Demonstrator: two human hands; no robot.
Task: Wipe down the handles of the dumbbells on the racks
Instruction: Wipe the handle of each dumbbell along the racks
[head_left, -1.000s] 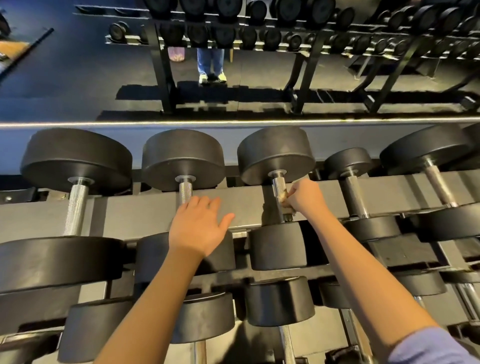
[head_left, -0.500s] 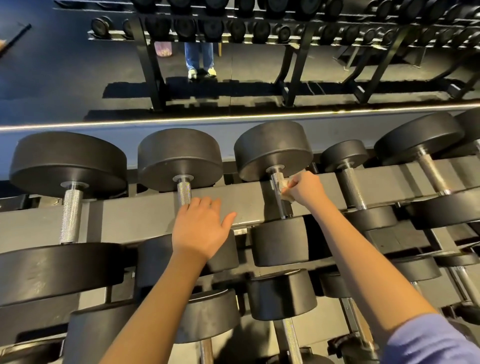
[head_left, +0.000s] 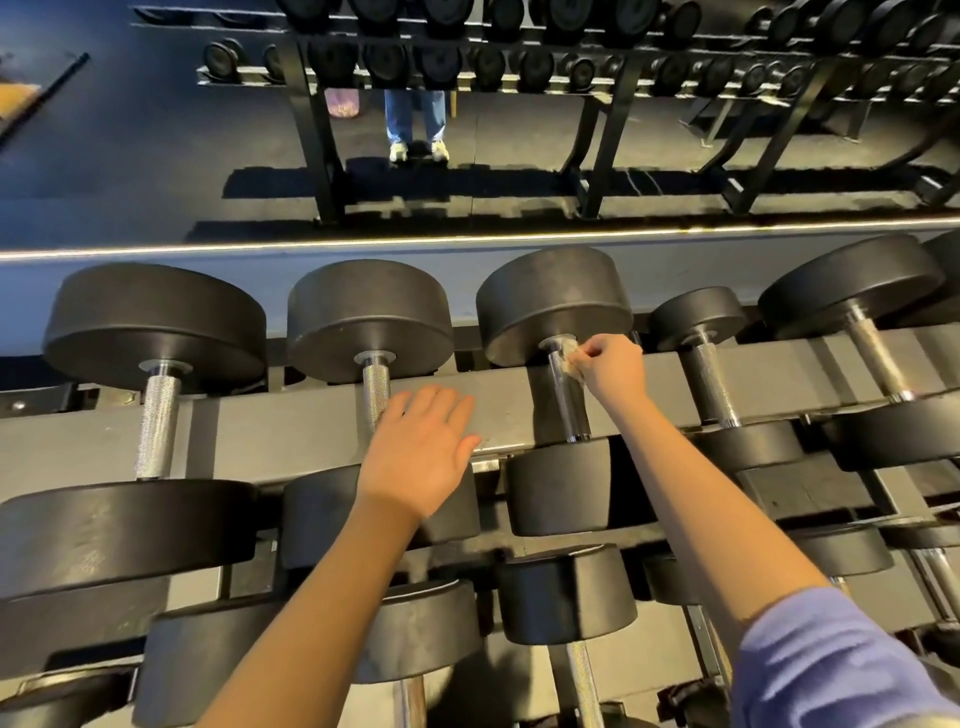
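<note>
— What are we holding right now?
— We are pinching a small pale cloth (head_left: 571, 362) in our right hand (head_left: 609, 370), with the fingers curled round it. We are pressing it against the far end of a smooth chrome handle (head_left: 570, 405), right under the far head of that dumbbell (head_left: 553, 304).
— And the other hand?
— Our left hand (head_left: 420, 452) is lying flat, fingers straight and together, gripping nothing. It is resting to the left of the grip, over the near part of the next dumbbell's knurled handle (head_left: 375, 384) and the grey rack rail (head_left: 270, 436).
— What is the surface around the grip looking like?
— The rack rail is running straight across beneath the grip, dull grey and scuffed. Black round dumbbell heads are sitting on both sides of it. To the right of the grip a smaller dumbbell (head_left: 698, 317) is lying just beside ours, and below the grip a lower tier (head_left: 566, 592) of dumbbells is showing.
— And the room beyond?
— Beyond the grip a thin lit strip (head_left: 363, 244) is crossing the whole view. Past it we are seeing dark floor (head_left: 130, 156), black rack frames (head_left: 311, 130) loaded with small dumbbells, and a pair of legs in blue jeans (head_left: 414, 111) with pale shoes. It is reading like a mirror, though we cannot tell for certain. Nearest to us, a lilac sleeve (head_left: 831, 665) is covering our right upper arm.
</note>
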